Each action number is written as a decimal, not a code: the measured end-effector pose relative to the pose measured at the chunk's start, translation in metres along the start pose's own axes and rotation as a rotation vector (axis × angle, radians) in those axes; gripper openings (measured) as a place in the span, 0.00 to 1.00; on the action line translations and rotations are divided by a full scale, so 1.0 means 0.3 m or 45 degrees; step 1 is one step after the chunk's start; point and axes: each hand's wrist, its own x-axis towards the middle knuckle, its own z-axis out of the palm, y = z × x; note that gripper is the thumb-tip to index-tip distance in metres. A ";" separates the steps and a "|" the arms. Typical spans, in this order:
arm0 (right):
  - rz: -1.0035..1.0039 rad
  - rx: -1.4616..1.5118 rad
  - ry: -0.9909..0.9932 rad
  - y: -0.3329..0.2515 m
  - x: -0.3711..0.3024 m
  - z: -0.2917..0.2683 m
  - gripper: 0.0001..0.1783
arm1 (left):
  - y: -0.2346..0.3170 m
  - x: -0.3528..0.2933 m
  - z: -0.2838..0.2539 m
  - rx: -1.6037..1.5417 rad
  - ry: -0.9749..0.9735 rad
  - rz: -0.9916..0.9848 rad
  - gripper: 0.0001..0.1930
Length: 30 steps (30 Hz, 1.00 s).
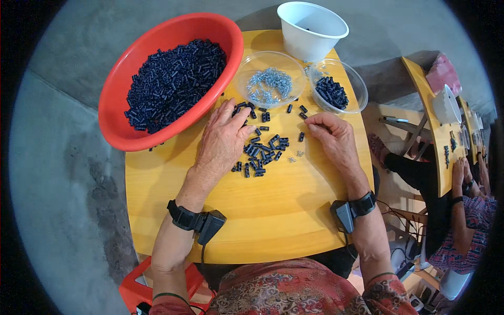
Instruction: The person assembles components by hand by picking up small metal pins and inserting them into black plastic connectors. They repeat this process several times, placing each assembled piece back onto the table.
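My left hand [222, 135] lies over the table with its fingers stretched out, open. Its fingertips touch or hover by small dark plastic pieces, some of them partly hidden. My right hand [336, 137] is closed, thumb and fingers pinched together; whatever they hold is hidden or too small to make out. Just beyond that pinch lies a dark plastic piece [303, 116], and another small piece [301, 137] rests to its left. Between my hands is a loose pile of short dark blocks [257, 155], several showing holes. A few tiny silvery parts [300, 154] lie beside the pile.
A large red basin [107, 118] full of dark pieces stands at the left. Beyond my hands are a clear bowl [298, 79] of small silvery parts, a clear bowl [361, 94] of dark pieces and a white bucket [310, 42]. Another person works at a yellow table [443, 157], right.
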 end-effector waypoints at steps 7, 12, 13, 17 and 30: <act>-0.088 -0.008 0.003 0.016 -0.004 0.002 0.06 | 0.030 0.049 0.007 0.123 0.044 0.081 0.18; -0.112 -0.007 0.007 0.016 -0.004 0.003 0.07 | -0.003 0.093 -0.007 -0.004 -0.033 -0.044 0.12; -0.108 -0.040 0.011 0.013 -0.003 0.002 0.07 | -0.006 0.098 -0.010 -0.003 -0.035 -0.043 0.12; -0.111 -0.059 0.029 0.000 -0.009 0.002 0.07 | -0.014 0.114 0.004 0.054 0.029 -0.061 0.13; -0.102 -0.067 0.023 0.004 -0.006 0.008 0.06 | 0.034 0.085 0.009 0.137 0.011 -0.171 0.21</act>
